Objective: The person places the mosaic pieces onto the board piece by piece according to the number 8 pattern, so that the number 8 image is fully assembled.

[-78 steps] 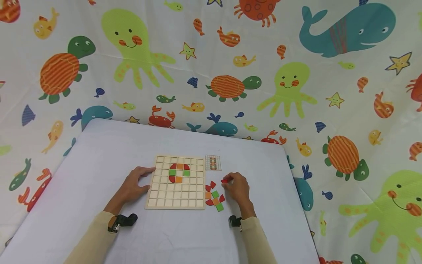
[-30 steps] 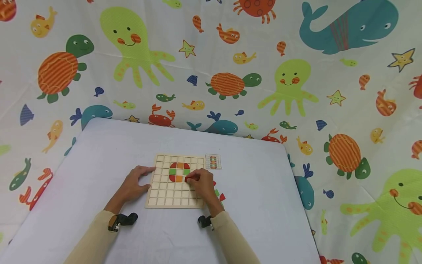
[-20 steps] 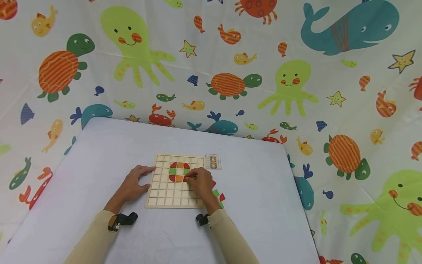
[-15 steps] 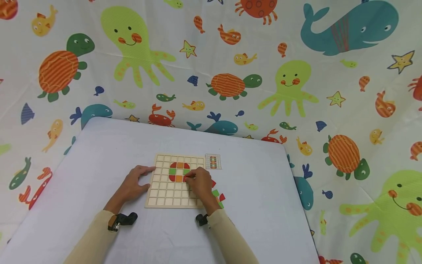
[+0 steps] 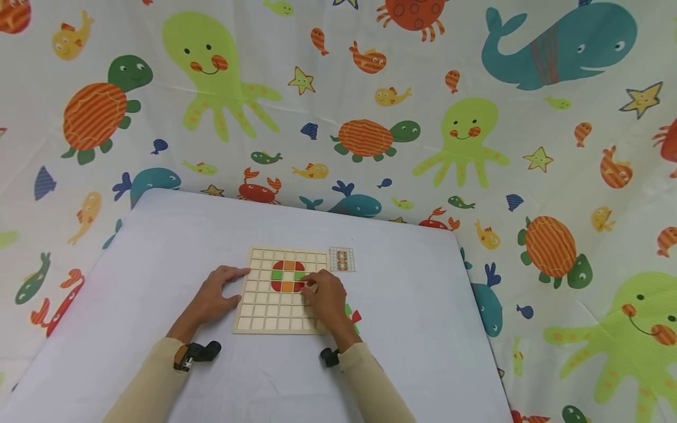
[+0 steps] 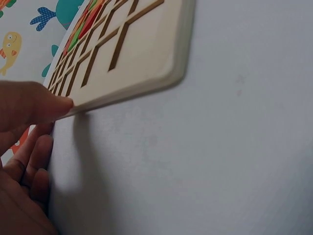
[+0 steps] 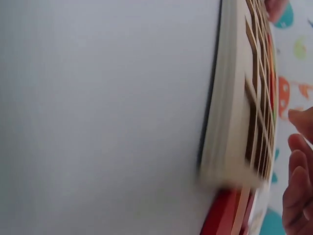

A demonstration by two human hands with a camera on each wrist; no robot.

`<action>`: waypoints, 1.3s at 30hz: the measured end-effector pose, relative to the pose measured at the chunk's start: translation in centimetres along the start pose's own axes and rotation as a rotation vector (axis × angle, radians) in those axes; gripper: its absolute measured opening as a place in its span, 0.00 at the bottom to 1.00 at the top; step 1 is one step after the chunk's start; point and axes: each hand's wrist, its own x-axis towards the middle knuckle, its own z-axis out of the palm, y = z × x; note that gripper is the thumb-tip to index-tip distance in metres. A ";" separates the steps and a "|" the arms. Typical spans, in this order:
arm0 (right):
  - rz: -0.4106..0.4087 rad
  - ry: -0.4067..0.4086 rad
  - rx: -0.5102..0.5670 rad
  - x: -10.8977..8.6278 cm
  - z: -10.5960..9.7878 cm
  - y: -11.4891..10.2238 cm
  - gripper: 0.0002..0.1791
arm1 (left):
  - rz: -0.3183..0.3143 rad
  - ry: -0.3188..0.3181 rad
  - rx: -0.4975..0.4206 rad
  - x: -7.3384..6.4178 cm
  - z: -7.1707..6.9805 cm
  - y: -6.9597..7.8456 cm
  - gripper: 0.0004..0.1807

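Note:
A wooden grid board lies on the table with a ring of red, orange and green tiles in its cells. My left hand rests at the board's left edge, index finger and thumb spread apart; in the left wrist view the thumb touches the rim. Over the board's right side hovers my right hand, its fingertips close to the ring, nothing held. A red rounded-corner tile sits in the ring's lower right cell. The right wrist view shows relaxed fingers above the board.
A small printed card with a coloured grid pattern lies at the board's upper right. Loose tiles, among them a red one and a green one, lie right of the board, partly hidden by my right hand. A patterned cloth hangs behind the table.
My right hand brought a red tile from the right onto the ring's lower right cell, let it go and drew back slightly rightward. My left hand has stayed at the board's edge.

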 end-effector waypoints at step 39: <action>0.191 -0.089 0.223 -1.6 -5.2 5.6 0.08 | 0.015 -0.004 -0.013 -0.1 -0.1 0.1 0.34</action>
